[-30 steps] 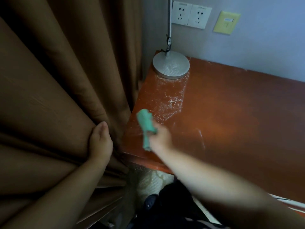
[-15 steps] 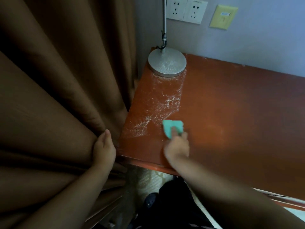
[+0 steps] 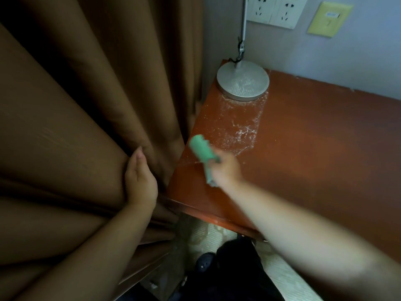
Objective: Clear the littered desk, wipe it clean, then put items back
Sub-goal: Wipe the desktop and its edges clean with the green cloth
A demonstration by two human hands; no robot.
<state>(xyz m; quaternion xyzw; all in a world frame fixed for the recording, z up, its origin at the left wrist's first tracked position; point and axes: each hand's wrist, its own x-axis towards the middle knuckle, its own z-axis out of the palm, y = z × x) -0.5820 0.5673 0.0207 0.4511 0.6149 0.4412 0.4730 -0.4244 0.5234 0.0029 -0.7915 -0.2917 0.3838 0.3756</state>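
Note:
My right hand (image 3: 225,170) grips a green cloth (image 3: 202,152), lifted at the left edge of the red-brown desk (image 3: 314,153); both are blurred by motion. A patch of white dust (image 3: 236,124) lies on the desk between the cloth and the round silver lamp base (image 3: 243,82) at the back left corner. My left hand (image 3: 140,181) presses flat with straight fingers against the brown curtain (image 3: 76,127), holding it away from the desk's left edge.
The lamp's thin pole (image 3: 242,29) rises by the wall. Two white sockets (image 3: 275,9) and a yellow switch plate (image 3: 328,18) are on the wall behind. Below the desk's front edge are a patterned floor (image 3: 201,233) and a dark shoe (image 3: 206,260).
Half a second ago the cloth lay flat on the desk under my right hand; now it is swept left and lifted at the desk's edge. My left hand stays on the curtain.

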